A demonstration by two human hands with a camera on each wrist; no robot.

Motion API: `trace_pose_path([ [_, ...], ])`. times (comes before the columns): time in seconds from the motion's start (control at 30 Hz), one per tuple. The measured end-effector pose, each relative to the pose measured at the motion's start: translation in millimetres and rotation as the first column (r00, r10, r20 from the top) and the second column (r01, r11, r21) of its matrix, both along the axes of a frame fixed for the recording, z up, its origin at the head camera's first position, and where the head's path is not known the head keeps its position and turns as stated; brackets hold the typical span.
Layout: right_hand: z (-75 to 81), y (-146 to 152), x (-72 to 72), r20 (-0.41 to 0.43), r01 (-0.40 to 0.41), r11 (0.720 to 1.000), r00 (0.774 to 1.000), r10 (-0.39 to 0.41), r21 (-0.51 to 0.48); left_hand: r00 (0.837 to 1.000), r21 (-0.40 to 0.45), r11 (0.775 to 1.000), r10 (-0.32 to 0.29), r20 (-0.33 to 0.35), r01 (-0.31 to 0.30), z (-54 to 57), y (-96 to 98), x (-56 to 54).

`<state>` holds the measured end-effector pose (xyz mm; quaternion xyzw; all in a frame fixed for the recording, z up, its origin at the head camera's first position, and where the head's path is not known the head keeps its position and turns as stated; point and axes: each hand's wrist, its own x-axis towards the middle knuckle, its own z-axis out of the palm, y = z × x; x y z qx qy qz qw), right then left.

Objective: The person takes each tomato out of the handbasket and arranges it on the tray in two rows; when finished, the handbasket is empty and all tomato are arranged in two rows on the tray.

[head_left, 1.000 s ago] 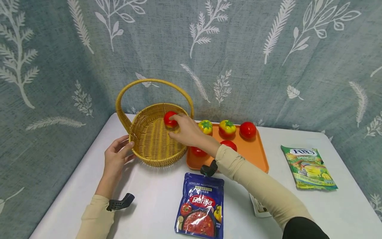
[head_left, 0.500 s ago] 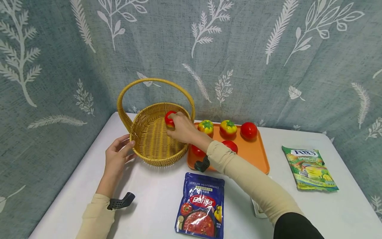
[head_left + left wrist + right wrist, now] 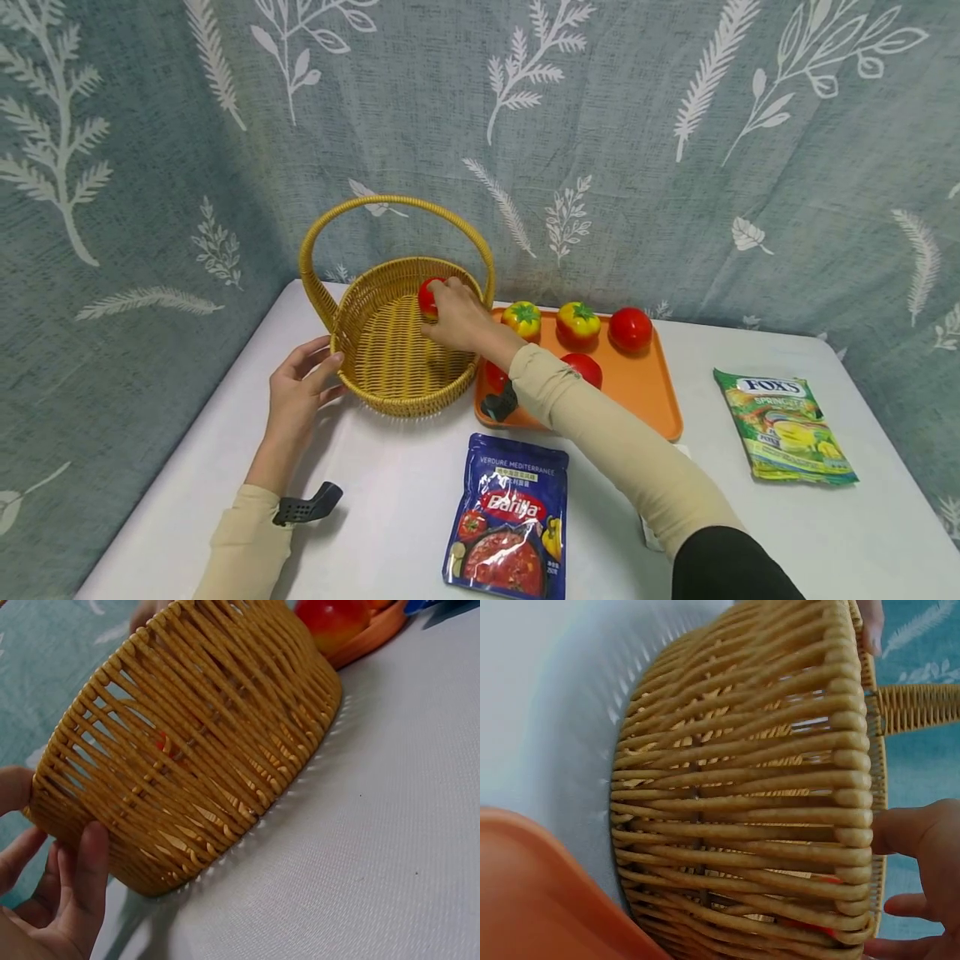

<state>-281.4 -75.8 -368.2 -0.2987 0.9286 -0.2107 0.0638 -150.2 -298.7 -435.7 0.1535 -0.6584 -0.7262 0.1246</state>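
Note:
A round wicker basket (image 3: pixel 405 407) with a tall arched handle stands on the white table. My left hand (image 3: pixel 296 396) grips its left side, and in the left wrist view the fingers (image 3: pixel 91 851) lie against the outer weave. My right hand (image 3: pixel 459 318) reaches over the right rim, fingers curled on a shiny red tomato (image 3: pixel 427 298) against the basket's inner wall. Part of that tomato is hidden by the fingers. In the right wrist view, red shows through the weave beside the fingertips.
Right of the basket, an orange tray (image 3: pixel 645 396) bears several red and yellow-red tomatoes (image 3: pixel 577 325). A blue Barilla pouch (image 3: pixel 510 517) lies in front, and a green Fox's packet (image 3: pixel 783 429) at the right. My right forearm partly covers a white item (image 3: pixel 651 537). A patterned curtain (image 3: pixel 600 167) stands behind.
My right wrist and forearm have shifted a little left, while the fingers stay at the tomato. The left hand keeps its place on the basket.

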Motion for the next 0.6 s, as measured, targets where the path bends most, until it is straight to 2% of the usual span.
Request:
trace_pose_path([
  [0.27,-1.9,-6,-10.2,0.007,0.005,1.0,1.0,-0.005,-0.007,1.0,0.0,1.0,0.001,-0.001,-0.001,0.1,-1.5,0.4],
  [0.4,-4.3,-9,-15.3,0.029,0.044,0.999,0.999,-0.044,-0.004,1.0,0.025,1.0,-0.009,-0.01,0.009,0.1,-2.1,-0.3],
  [0.6,-9.1,-14,-23.0,0.036,0.088,0.996,0.995,-0.088,0.028,1.0,0.008,1.0,-0.011,-0.013,0.011,-1.0,-2.0,-1.4],
])
